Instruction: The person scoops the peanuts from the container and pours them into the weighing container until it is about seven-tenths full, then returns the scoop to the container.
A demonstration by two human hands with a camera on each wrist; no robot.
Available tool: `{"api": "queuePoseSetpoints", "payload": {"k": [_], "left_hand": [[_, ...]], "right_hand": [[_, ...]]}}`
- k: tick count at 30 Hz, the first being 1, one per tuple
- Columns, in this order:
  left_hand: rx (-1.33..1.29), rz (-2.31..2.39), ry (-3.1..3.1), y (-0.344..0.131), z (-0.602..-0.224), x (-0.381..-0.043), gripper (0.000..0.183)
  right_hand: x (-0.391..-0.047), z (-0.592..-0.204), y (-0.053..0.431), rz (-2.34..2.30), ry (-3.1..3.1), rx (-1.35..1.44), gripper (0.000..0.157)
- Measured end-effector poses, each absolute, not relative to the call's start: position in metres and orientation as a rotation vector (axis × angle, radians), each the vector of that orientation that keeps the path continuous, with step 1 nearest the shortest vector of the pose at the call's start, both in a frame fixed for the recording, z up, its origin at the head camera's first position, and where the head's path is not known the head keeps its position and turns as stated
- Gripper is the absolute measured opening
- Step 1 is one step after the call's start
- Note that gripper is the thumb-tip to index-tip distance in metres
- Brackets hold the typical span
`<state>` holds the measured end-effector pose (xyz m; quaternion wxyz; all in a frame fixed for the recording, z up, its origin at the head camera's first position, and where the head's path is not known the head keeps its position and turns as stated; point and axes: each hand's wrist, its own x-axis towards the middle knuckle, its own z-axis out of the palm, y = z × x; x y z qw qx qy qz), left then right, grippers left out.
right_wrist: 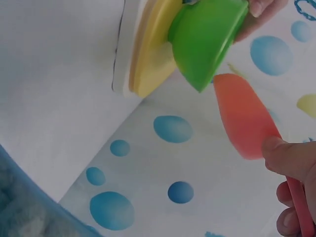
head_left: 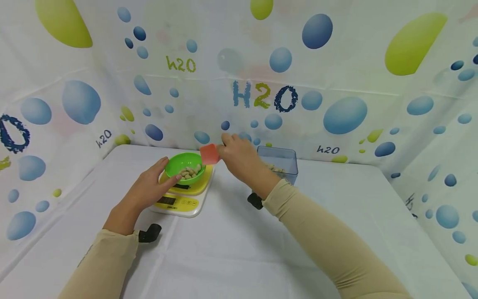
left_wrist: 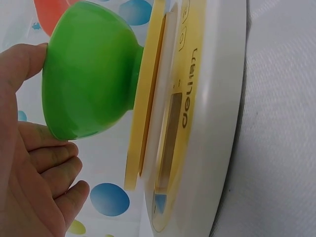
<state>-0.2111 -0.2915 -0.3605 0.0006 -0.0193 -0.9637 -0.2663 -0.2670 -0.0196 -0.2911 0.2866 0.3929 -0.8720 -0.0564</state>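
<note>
A green bowl (head_left: 177, 164) holding several pale, nut-like pieces (head_left: 189, 171) stands upright on a yellow and white kitchen scale (head_left: 192, 204). My left hand (head_left: 148, 185) holds the bowl's rim, thumb on one side and index finger on the other, as the left wrist view shows. My right hand (head_left: 240, 160) grips the handle of a red scoop (head_left: 209, 154), its thumb pressed near the blade. In the right wrist view, the scoop (right_wrist: 245, 118) is tipped beside the bowl's rim. Whether anything lies in its blade cannot be seen.
Right of the scale stands a clear bluish plastic container (head_left: 289, 164) with more pale pieces in it, partly behind my right wrist. A white cloth (head_left: 224, 253) covers the table. Behind hangs a bubble-printed curtain (head_left: 209, 95). Black mounts (head_left: 150, 233) sit at both wrists.
</note>
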Motion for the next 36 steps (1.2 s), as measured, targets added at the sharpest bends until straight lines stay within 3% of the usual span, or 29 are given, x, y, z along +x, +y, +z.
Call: {"api": "queuePoseSetpoints", "payload": {"k": [15, 25, 36], "left_hand": [[-0.251, -0.806, -2.935, -0.268, -0.337, -0.218, 0.087], [-0.427, -0.837, -2.932, -0.198, -0.316, -0.233, 0.085], [-0.619, -0.951, -2.872, -0.135, -0.330, -0.253, 0.083]], "right_hand": [[-0.280, -0.262, 0.058, 0.185, -2.581, 0.903, 0.032], [-0.273, -0.247, 0.131, 0.337, -2.700, 0.860, 0.033], [-0.266, -0.250, 0.171, 0.227, -2.727, 0.882, 0.027]]}}
